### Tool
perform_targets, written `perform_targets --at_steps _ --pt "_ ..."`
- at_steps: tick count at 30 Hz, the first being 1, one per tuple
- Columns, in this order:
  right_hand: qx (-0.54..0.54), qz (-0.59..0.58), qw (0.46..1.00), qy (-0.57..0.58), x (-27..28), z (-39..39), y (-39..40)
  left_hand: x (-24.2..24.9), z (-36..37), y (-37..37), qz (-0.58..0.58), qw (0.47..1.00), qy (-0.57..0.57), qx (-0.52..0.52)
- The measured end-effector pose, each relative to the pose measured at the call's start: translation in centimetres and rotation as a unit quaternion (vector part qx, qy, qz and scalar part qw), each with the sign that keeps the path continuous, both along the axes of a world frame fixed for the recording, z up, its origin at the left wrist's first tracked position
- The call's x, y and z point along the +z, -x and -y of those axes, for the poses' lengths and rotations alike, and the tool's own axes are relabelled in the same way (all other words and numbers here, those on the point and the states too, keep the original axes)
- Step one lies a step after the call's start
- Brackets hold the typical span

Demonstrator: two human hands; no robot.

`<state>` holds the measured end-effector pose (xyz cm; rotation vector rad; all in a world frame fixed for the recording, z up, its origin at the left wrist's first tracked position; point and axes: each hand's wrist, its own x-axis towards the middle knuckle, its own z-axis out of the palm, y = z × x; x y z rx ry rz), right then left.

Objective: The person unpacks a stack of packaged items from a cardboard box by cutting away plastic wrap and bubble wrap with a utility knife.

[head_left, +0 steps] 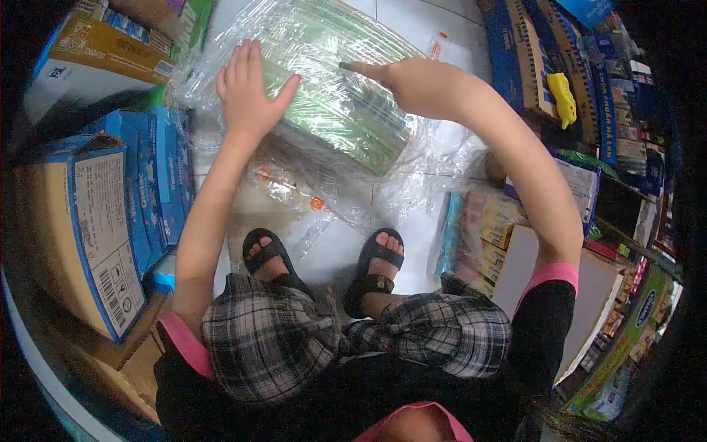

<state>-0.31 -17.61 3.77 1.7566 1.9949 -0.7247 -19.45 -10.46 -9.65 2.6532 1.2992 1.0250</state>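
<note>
A large green pack (324, 110) wrapped in shiny clear plastic film (239, 37) lies on the floor in front of me. My left hand (249, 92) rests flat on its left side, fingers stretched out and thumb apart. Over the right part of the pack, my right hand (412, 85) is closed with the index finger pointing left. A small dark tip (345, 66) shows at that fingertip, close over the film; I cannot tell what it belongs to. The other fingers of this hand are hidden beneath it.
Blue cartons (140, 177) and a tan box (81, 236) stand at left. On the right are shelved boxes (604, 96), a yellow toy-like item (562, 99) and plastic-wrapped packs (479, 236). Loose film (412, 191) lies on the white tiles near my sandalled feet (377, 265).
</note>
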Motion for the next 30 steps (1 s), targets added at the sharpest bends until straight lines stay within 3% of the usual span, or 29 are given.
perform_targets --at_steps 13,15,18,30 --pt "-0.016 -0.008 1.000 -0.004 -0.3 2.4 -1.5 -0.4 -0.2 0.0 0.000 1.000 0.000 0.000" --pt "0.001 -0.026 0.998 -0.052 -0.3 3.0 -1.8 -0.3 -0.2 0.0 -0.007 1.000 0.006 0.002" --pt "-0.020 0.008 1.000 0.005 0.7 3.1 -1.4 -0.1 -0.1 0.0 -0.012 1.000 0.014 0.004" --pt "-0.007 0.020 1.000 -0.017 0.7 5.2 -2.6 -0.2 -0.2 -0.1 -0.005 1.000 -0.003 0.000"
